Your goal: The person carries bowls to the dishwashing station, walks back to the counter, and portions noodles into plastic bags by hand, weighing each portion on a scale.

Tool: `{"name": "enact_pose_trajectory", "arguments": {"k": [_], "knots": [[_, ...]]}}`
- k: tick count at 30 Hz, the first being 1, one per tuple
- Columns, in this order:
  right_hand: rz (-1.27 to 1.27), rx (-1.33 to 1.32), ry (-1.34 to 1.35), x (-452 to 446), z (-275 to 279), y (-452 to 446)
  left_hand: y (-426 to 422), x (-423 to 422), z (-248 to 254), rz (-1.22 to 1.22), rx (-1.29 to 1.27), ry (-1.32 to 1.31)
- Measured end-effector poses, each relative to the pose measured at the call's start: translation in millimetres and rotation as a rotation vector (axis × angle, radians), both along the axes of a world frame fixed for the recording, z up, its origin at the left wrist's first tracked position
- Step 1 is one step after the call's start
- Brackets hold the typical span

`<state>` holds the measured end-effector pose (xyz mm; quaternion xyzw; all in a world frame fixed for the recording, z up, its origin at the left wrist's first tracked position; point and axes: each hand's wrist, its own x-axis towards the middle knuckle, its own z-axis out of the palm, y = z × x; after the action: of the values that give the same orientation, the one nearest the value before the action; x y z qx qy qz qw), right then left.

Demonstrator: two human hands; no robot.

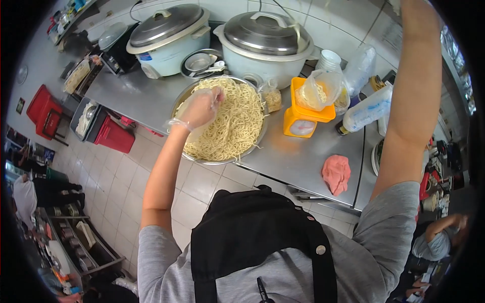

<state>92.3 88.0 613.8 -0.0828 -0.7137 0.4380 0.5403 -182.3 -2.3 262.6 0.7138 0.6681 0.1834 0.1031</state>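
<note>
A wide metal bowl [174, 112] is heaped with pale yellow noodles [237, 116]. My left hand [203, 108], in a clear plastic glove, is curled at the left part of the heap, its closed fingers among the noodles. My right arm reaches up past the top right corner; only a scrap of glove shows at the wrist, and the hand is out of the frame. Right of the bowl stands an orange kitchen scale [303, 118] with a clear plastic container [323, 88] tilted on top, some noodles inside. Thin pale strands hang blurred near the top edge.
Two large rice cookers [169, 35] and small metal bowls [199, 62] line the wall behind. A pink cloth [336, 174], a bagged bottle [366, 111] and a small bag [271, 96] lie on the steel counter [283, 161]. Other people are at both sides.
</note>
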Motion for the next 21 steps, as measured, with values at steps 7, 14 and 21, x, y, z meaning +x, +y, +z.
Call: {"name": "enact_pose_trajectory", "arguments": {"k": [7,14,21], "knots": [[-0.086,-0.009,-0.082,64,11,15,9,24,62,-0.275,0.071,0.045],[-0.213,-0.104,-0.108,100,-24,27,83,143,99,-0.441,-0.007,-0.184],[-0.229,-0.056,-0.524,125,-79,100,156,199,60,-0.232,0.137,-0.334]]}}
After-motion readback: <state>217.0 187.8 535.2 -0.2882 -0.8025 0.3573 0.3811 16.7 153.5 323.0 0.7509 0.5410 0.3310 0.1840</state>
